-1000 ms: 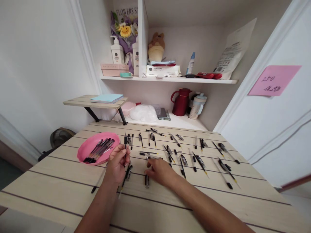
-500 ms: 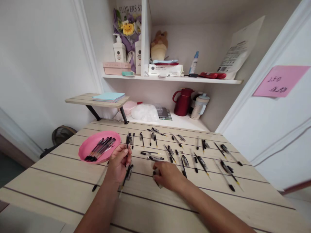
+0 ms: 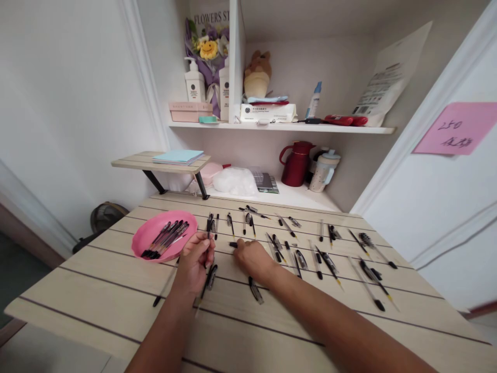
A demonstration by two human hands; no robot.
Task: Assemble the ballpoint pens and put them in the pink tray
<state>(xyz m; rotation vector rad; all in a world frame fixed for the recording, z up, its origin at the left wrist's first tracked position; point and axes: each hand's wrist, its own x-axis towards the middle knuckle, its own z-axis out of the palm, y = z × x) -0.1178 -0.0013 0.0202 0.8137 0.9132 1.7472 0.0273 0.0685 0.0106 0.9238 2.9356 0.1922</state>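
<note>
My left hand [image 3: 198, 256] is closed in a pinch around an upright pen [image 3: 209, 228], whose dark upper end sticks out above the fingertips; the fingers hide the rest. My right hand [image 3: 252, 259] rests low over the table with fingers curled down on pen parts. A black pen end [image 3: 233, 244] pokes out left of its fingertips, and what they grip is covered. Below the right hand lies a clear pen cap with a black clip [image 3: 255, 291]. Near the left wrist are another cap [image 3: 212, 277] and a clear barrel [image 3: 165, 285].
A pink bowl [image 3: 137, 243] holding several pens stands left of my left hand. Several loose barrels, refills and caps [image 3: 329, 263] spread across the slatted table [image 3: 279, 331] to the right. Behind are a small raised stand [image 3: 132, 159], a red jug [image 3: 295, 165] and a shelf [image 3: 310, 127].
My right hand has moved up and away from the cap nearest me, uncovering it, onto the pen parts farther back. My left hand keeps its pinch. The view has shifted slightly.
</note>
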